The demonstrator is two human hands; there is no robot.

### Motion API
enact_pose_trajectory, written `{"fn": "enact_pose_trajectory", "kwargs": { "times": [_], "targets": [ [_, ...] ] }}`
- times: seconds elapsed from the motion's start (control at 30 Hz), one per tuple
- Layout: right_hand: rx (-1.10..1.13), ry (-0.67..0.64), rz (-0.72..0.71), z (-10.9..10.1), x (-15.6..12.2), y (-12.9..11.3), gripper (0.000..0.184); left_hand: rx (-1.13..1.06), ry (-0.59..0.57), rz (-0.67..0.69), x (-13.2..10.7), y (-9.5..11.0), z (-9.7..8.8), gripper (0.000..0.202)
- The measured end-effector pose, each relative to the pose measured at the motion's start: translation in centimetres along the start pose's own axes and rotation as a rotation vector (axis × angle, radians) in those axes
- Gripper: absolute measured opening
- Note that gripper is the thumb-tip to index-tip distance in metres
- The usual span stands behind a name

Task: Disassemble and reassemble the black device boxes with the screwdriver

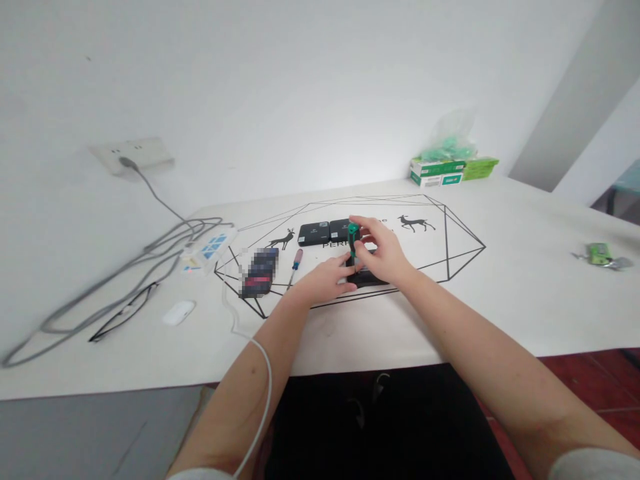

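Observation:
My right hand (383, 250) is closed round a green-handled screwdriver (353, 235), which stands nearly upright with its tip down at a flat black box (369, 277). My left hand (327, 279) grips the left side of this box, its fingertips close to the screwdriver's shaft. Part of the box is hidden under both hands. Just behind lie two similar black boxes, one on the left (314, 233) and one on the right (340, 229), side by side. Left of my hands lies a second screwdriver (297, 260) with a red and blue handle.
A pixelated dark object (260, 272), glasses (125, 312), a white case (179, 313) and a power strip (213, 248) with grey cable lie left. Green-and-white boxes (437, 170) under a plastic bag (451, 137) stand at the wall. Keys (600, 255) lie far right. A white cable (269, 373) crosses my left arm.

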State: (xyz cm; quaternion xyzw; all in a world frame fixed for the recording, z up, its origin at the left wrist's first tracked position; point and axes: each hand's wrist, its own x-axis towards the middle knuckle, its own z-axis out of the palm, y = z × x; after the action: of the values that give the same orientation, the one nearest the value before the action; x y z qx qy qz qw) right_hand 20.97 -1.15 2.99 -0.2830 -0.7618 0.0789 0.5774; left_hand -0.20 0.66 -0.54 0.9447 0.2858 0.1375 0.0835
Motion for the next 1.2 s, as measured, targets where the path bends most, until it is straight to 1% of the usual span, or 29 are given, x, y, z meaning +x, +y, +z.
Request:
{"fn": "enact_pose_trajectory", "kwargs": {
  "times": [0.07, 0.13, 0.2, 0.33, 0.4, 0.5, 0.53, 0.63, 0.73, 0.9, 1.03, 1.1, 1.2],
  "targets": [
    [0.004, -0.018, 0.007, 0.0, -0.03, -0.02, 0.052, -0.004, -0.02, 0.002, -0.03, -0.02, -0.04, 0.047],
    [0.004, -0.028, 0.006, -0.01, -0.01, -0.04, 0.047, -0.008, -0.037, 0.004, -0.05, 0.05, -0.16, 0.046],
    [-0.005, -0.019, 0.02, -0.04, 0.04, -0.04, 0.043, -0.008, -0.037, 0.002, -0.02, 0.14, -0.29, 0.045],
    [-0.028, -0.012, 0.044, -0.02, 0.09, 0.04, 0.042, -0.01, -0.032, 0.007, 0.08, 0.15, -0.32, 0.047],
    [-0.015, -0.013, 0.037, 0.04, 0.01, 0.07, 0.045, -0.014, -0.032, 0.014, 0.11, 0.07, -0.24, 0.046],
    [0.017, -0.02, 0.054, 0.09, -0.14, 0.08, 0.056, -0.018, -0.029, 0.015, 0.1, -0.07, -0.11, 0.042],
    [0.022, -0.034, 0.061, 0.07, -0.18, 0.06, 0.058, -0.02, -0.028, 0.015, 0.09, -0.1, -0.07, 0.042],
    [0.027, -0.071, 0.058, -0.03, -0.16, -0.04, 0.051, -0.021, -0.018, 0.018, 0.07, -0.15, -0.03, 0.044],
    [0.02, -0.051, 0.053, -0.11, -0.03, -0.13, 0.044, -0.015, -0.009, 0.026, 0.08, -0.08, -0.1, 0.044],
    [-0.033, -0.022, 0.056, -0.04, 0.06, -0.08, 0.044, 0.005, -0.03, 0.02, 0.1, 0.04, -0.28, 0.045],
    [0.007, -0.023, 0.032, 0.09, -0.04, -0.03, 0.051, -0.025, -0.03, 0.018, 0.13, 0.11, -0.31, 0.042],
    [0.017, -0.03, 0.019, 0.14, -0.09, -0.02, 0.049, -0.044, -0.02, 0.006, 0.14, 0.31, -0.39, 0.045],
    [0.023, -0.031, 0.014, 0.14, -0.14, 0.02, 0.046, -0.076, -0.016, -0.027, 0.15, 0.76, -0.61, 0.058]
  ]
}}
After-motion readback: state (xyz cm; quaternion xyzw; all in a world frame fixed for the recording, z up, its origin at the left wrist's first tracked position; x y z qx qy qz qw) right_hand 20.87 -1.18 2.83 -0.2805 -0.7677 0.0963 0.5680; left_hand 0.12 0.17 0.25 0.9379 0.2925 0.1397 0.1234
